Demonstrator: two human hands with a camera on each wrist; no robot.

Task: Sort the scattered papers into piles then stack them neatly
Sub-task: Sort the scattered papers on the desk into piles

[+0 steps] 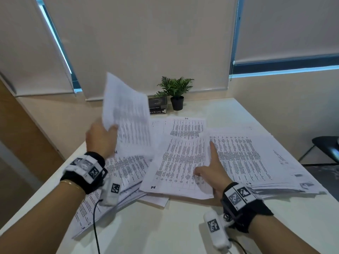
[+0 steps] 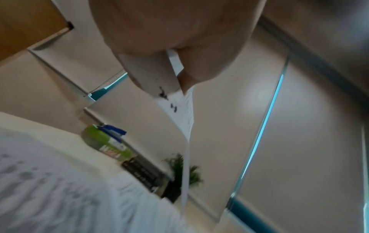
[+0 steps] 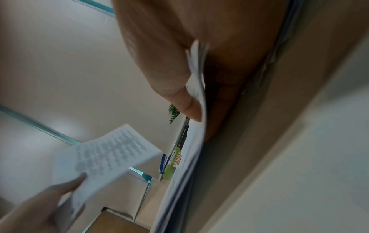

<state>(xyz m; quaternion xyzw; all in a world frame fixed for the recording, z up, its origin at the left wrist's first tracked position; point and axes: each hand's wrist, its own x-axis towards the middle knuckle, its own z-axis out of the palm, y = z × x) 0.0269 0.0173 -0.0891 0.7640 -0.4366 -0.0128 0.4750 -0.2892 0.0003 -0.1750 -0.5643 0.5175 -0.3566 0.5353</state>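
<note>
Printed sheets lie scattered over a white table [image 1: 165,226]. My left hand [image 1: 110,129] pinches one printed sheet [image 1: 126,110] by its lower edge and holds it up in the air over the left heap [image 1: 117,176]. The left wrist view shows that sheet [image 2: 185,113] edge-on between thumb and fingers [image 2: 185,78]. My right hand [image 1: 209,162] grips the middle bundle of sheets [image 1: 176,162] at its right edge. Its thumb [image 3: 189,104] lies on top of the bundle [image 3: 199,94] and its fingers are underneath. A broad pile [image 1: 256,158] lies to the right.
Another sheet [image 1: 187,127] lies further back. At the far edge by the blinds stand a potted plant [image 1: 176,88] and a small stack of dark books [image 1: 157,107]. A dark chair [image 1: 326,145] is beyond the table's right side. A green packet [image 2: 107,141] sits at the back left.
</note>
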